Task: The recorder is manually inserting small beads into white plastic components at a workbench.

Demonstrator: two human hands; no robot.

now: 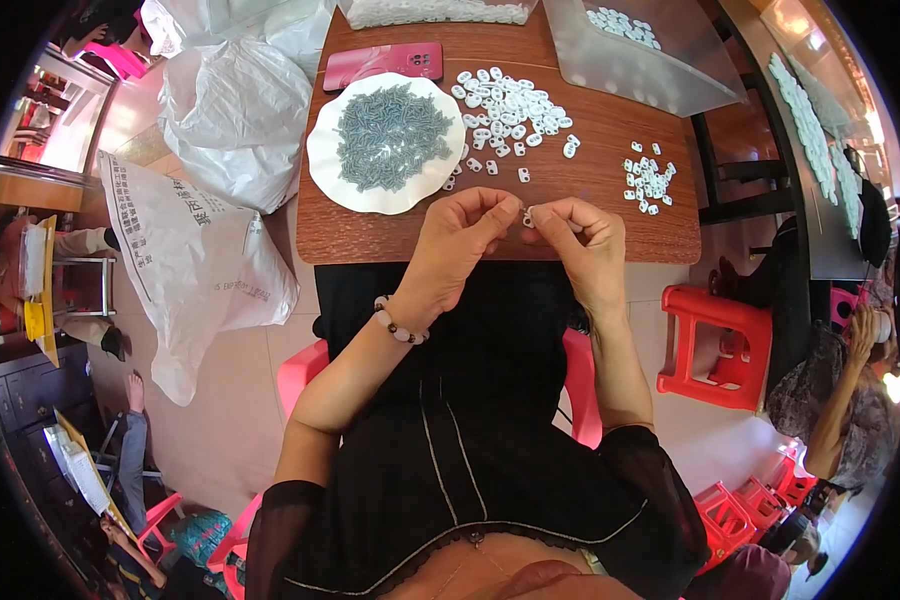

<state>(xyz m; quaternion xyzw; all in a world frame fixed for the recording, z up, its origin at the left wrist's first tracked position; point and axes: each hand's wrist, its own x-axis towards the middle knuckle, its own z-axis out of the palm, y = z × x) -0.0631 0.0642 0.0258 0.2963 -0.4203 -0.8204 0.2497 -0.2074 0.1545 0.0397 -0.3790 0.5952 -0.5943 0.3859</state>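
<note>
A small white piece (528, 216) with dark holes is at my fingertips, above the near edge of the brown tabletop (370, 236). My right hand (592, 255) pinches it between thumb and forefinger. My left hand (455, 245) has thumb and forefinger closed together just beside it, at 9 o'clock; I cannot tell whether anything sits in that pinch. A bead bracelet (394, 327) circles my left wrist.

From the piece, a loose spread of similar white pieces (515, 110) lies at 12 o'clock, and a smaller cluster (648, 183) between 2 and 3. At 10 o'clock is a wavy-rimmed white plate (320, 150), heaped with slim grey bits (392, 135). Beyond it, toward 11, lies a red phone (382, 66). A clear bin (660, 85) stands at 1 o'clock, holding more white pieces.

Off the tabletop, a printed white sack (200, 265) slumps at 9 o'clock, and a red stool (715, 385) stands at 4.
</note>
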